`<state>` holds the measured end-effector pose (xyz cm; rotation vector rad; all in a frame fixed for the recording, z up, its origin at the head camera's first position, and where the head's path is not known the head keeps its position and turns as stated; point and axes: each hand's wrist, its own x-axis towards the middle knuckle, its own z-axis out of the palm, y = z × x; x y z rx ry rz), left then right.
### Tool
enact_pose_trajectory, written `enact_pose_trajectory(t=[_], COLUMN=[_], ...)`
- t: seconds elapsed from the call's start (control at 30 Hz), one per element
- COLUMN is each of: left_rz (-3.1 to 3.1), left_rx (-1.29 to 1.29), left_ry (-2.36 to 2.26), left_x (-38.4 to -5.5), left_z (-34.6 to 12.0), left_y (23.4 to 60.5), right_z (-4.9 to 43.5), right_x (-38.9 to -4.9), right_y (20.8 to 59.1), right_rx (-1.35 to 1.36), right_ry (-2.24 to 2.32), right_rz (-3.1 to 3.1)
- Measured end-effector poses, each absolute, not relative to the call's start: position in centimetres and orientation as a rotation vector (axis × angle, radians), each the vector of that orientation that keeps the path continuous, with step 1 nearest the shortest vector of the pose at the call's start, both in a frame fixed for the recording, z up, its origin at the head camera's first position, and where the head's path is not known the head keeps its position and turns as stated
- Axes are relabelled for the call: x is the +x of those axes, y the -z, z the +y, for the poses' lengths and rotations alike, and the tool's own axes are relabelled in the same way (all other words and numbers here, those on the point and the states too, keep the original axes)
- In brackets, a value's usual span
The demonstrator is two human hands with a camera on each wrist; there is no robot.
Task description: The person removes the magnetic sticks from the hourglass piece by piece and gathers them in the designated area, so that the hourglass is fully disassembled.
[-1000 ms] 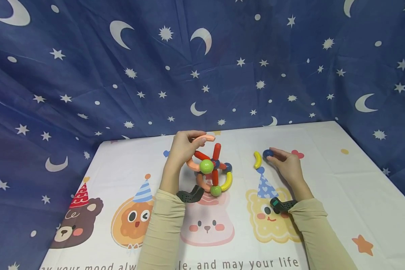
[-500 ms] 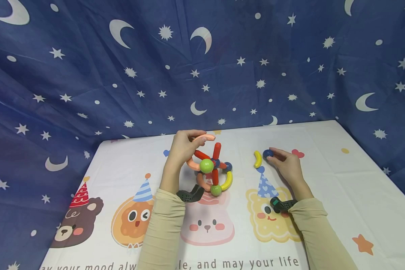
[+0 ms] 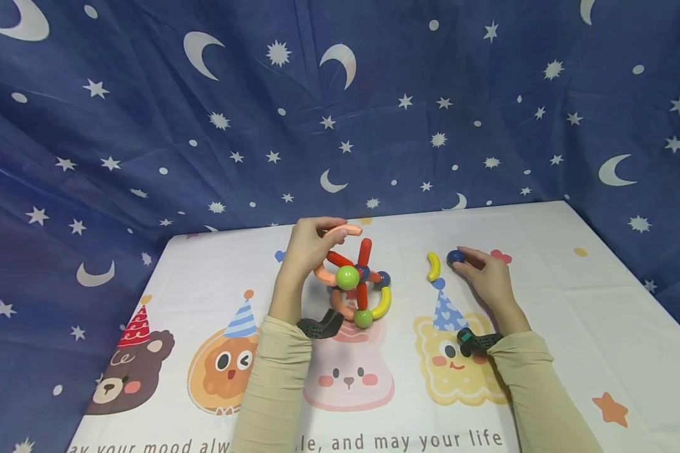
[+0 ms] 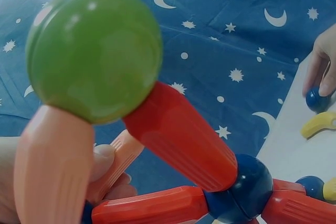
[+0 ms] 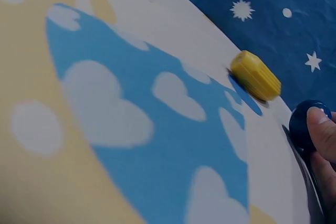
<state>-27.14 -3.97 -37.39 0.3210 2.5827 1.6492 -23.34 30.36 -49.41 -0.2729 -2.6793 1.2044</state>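
Note:
My left hand [image 3: 310, 246] pinches a curved peach rod [image 3: 351, 230] between thumb and fingers. Beside it stands a built frame of toy rods and balls, with a green ball [image 4: 97, 51], red rods [image 3: 365, 251], a blue ball [image 4: 239, 190] at the middle and a curved yellow rod [image 3: 382, 304] low on its right. Whether the pinched rod joins the frame is hidden behind my fingers. Farther right, my right hand [image 3: 492, 277] holds a dark blue ball [image 3: 456, 257] at its fingertips, low at the tabletop. A loose curved yellow rod [image 3: 433, 267] lies just left of that ball, apart from it.
A white cloth [image 3: 572, 302] printed with cartoon animals and snacks covers the table. Behind it hangs a dark blue curtain [image 3: 374, 126] with moons and stars. Black cameras are strapped at the left wrist [image 3: 322, 325] and the right wrist [image 3: 478, 341].
My right hand has shifted slightly to the right with the blue ball, widening the gap to the loose yellow rod. My left hand and the frame look unmoved.

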Motion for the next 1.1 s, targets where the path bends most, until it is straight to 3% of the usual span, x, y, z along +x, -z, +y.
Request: enact_pose_trajectory(t=[0.6,0.8,1.1], left_rz=[2.58,2.588,2.606], left_rx=[0.339,0.342,0.386], left_ry=[-1.663,-1.643,-1.647], left_x=[-27.2,-27.1,-26.9], left_z=[-3.9,-3.9,-3.9], left_y=[37.1,37.3,37.4], right_z=[31.3,29.9,21.5], right_x=[-23.2,-23.0,-24.6], right_y=[48.3,45.9,40.2], right_rx=[-0.262,-0.351,0.117], right_ry=[-1.227,-1.374,-1.486], right_rz=[-2.675,-2.52,-2.6])
